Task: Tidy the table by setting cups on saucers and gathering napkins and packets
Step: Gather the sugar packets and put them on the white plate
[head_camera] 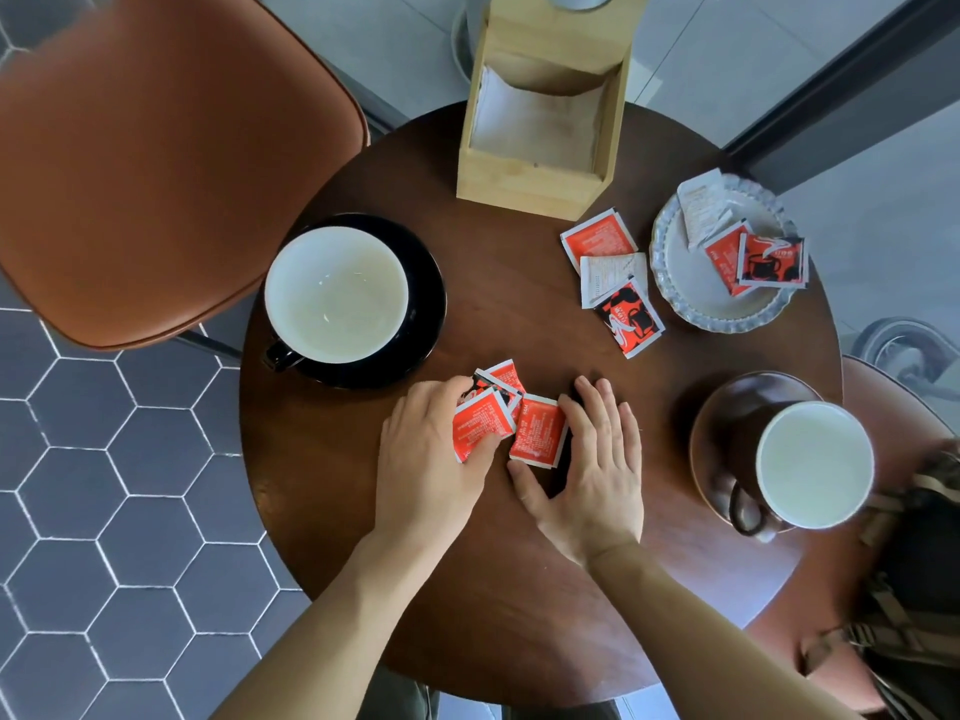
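Round dark-brown wooden table, seen from above; contents as follows.

Left hand: near centre of table, fingers curled down onto a small cluster of red-and-white paper packets, pinching the nearest one against the tabletop; two more packets fan out on the far side, partly under the fingertips.

Right hand: just right of the left hand, palm down, fingers spread and flat, holding nothing; index finger and thumb touch the right and near edges of a single red paper packet lying flat between the two hands.

Black ceramic cup with white interior: left of centre, seated on a black round saucer, handle toward the near left.

Brown ceramic cup with white interior: right near side, seated on a brown round saucer, handle toward the near side.

Pale scalloped-rim glass dish: far right, holding one white packet and two red ones, the topmost printed with a black cup.

Loose group of three packets: between dish and table centre, one red, one white, one red-and-black, overlapping.

Light bamboo napkin box: far edge, holding white paper napkins.

Rust-brown leather chair: far left, beside the table, over grey hexagon floor tiles.
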